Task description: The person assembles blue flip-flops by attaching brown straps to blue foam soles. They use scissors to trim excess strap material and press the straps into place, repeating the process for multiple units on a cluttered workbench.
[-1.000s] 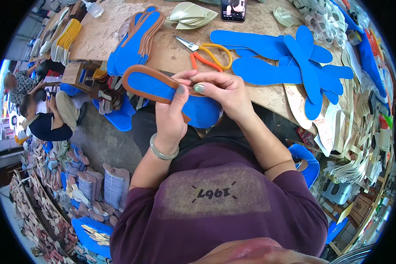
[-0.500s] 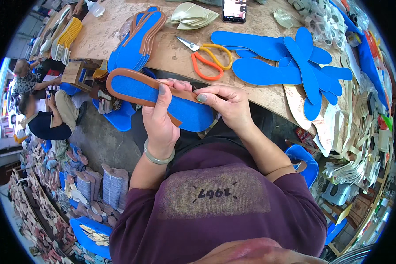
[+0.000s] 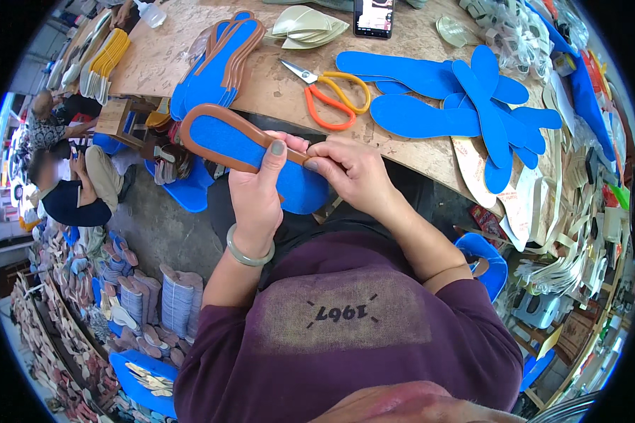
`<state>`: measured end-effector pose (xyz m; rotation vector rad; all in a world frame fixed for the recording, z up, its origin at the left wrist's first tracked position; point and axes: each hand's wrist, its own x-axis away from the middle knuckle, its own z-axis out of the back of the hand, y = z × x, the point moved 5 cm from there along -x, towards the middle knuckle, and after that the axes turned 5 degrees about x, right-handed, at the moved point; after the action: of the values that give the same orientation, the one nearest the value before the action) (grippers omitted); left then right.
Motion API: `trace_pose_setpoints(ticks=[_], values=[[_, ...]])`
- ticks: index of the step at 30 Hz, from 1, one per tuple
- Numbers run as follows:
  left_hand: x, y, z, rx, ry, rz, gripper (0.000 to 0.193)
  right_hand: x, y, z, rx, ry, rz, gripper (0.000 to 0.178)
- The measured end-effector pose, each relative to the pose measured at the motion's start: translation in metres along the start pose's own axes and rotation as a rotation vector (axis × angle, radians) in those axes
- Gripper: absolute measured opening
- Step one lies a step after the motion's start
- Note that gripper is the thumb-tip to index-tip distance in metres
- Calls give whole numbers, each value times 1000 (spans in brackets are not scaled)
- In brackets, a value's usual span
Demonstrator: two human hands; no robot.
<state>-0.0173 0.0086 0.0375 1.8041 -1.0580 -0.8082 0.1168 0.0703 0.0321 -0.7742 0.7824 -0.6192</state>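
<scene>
A blue insole (image 3: 222,139) with a brown strip (image 3: 195,125) along the edge of one end is held up in front of me, over the table's near edge. My left hand (image 3: 259,183) grips it around the middle, thumb on top. With fingers and thumb my right hand (image 3: 349,169) pinches the brown strip near the insole's right part. The insole's right end is plain blue. Just beyond, scissors (image 3: 324,88) with orange and yellow handles lie spread on the table.
Brown-edged blue insoles (image 3: 227,60) are stacked at the back left, plain blue insoles (image 3: 430,116) spread at the right. A phone (image 3: 374,17) stands at the far edge of the table (image 3: 268,77). Two people (image 3: 77,183) sit at the left. Bundled soles (image 3: 180,299) cover the floor.
The insole has turned a little and its rounded brown end has shifted right. My right hand has moved slightly left and down, its fingers more curled on the strip.
</scene>
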Motion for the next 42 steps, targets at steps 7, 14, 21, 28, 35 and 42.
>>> trace_pose_setpoints(ticks=[7, 14, 21, 28, 35, 42], values=[[3, -10, 7, -69, -46, 13, 18, -1, 12, -13, -263, -130, -270, 16], [-5, -4, 7, -100, -197, -2, 18, 2, 15, -11, -401, -81, -186, 13], [-19, -21, 13, -56, -209, 132, 24, -15, 36, -18, -635, -105, -367, 17], [-56, -8, 10, 136, -271, 321, 30, -45, 43, 14, -885, -163, -450, 29], [-54, -23, 18, 116, -295, 490, 33, -48, 55, 15, -942, -149, -388, 27], [-53, -17, 18, 19, -354, 453, 31, -45, 42, 21, -727, -139, -373, 26]])
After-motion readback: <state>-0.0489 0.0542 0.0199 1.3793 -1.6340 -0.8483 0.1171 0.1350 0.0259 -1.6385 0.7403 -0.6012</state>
